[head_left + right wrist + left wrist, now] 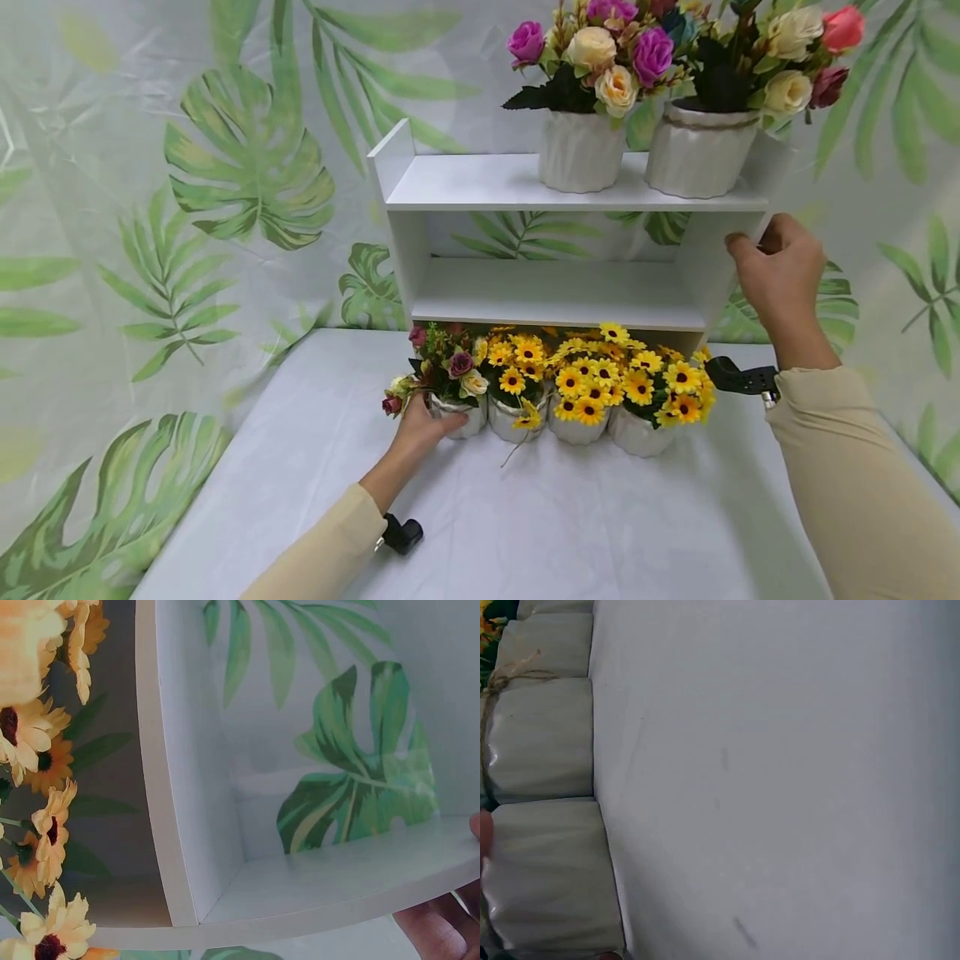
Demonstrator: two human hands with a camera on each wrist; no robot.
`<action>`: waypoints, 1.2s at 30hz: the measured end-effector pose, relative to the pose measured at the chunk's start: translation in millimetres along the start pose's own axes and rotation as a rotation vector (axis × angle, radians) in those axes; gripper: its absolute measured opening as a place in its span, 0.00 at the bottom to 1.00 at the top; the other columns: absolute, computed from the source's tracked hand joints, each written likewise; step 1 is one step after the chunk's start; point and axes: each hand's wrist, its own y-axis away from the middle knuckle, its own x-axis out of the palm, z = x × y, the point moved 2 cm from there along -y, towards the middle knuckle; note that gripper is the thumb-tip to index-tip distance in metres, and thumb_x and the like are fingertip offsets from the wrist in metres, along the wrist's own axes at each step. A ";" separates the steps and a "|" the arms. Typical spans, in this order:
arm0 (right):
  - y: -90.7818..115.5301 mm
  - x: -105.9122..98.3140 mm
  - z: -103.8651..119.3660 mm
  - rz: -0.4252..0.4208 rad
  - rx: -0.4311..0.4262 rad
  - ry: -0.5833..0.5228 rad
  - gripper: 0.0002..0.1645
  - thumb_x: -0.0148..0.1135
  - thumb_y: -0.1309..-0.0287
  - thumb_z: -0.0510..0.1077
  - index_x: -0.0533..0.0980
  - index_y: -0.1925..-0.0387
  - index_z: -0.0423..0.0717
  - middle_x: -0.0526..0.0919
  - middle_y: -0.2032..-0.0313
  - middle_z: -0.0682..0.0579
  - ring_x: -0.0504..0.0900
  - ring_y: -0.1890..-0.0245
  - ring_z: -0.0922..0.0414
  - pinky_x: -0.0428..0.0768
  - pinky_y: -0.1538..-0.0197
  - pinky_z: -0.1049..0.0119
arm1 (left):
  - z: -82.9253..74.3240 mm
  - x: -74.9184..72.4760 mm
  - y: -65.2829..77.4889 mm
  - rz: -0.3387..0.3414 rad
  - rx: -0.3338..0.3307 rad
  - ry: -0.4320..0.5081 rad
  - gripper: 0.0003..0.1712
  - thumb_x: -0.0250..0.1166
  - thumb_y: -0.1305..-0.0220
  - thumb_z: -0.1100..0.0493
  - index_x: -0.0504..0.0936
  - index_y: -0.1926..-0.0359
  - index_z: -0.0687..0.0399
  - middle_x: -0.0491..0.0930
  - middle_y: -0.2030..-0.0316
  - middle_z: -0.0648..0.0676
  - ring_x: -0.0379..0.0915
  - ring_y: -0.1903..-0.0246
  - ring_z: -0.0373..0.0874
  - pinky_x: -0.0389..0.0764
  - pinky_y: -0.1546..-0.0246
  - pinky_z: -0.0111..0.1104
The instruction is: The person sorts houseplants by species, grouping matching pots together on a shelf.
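Note:
My left hand (417, 432) holds the leftmost white flowerpot (467, 419), its thumb across the front and the other fingers at the left side. Dark pink and cream roses (459, 364) fill that pot. In the left wrist view the pot's pleated wall (551, 877) shows with a fingertip at its edge. Higher up, my right hand (783, 271) grips the right side panel of a white two-tier shelf (555, 289), thumb on the front edge. The right wrist view shows fingers (435, 934) at that panel's edge.
Several white pots of yellow sunflowers (581, 383) stand in a row beside the rose pot, before the lower opening. On the top board are two larger white pots, one (581, 150) left of the other (702, 150). A leaf-print cloth (255, 167) hangs behind the white table (540, 525).

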 end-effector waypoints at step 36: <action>0.3 1.4 1.4 0.003 0.001 -0.002 0.31 0.53 0.35 0.56 0.71 0.34 0.50 0.78 0.36 0.44 0.78 0.45 0.58 0.79 0.40 0.57 | -1.2 -12.8 17.1 -0.168 0.087 -0.176 0.46 0.81 0.62 0.42 0.75 0.43 0.56 0.84 0.50 0.56 0.79 0.49 0.52 0.79 0.45 0.47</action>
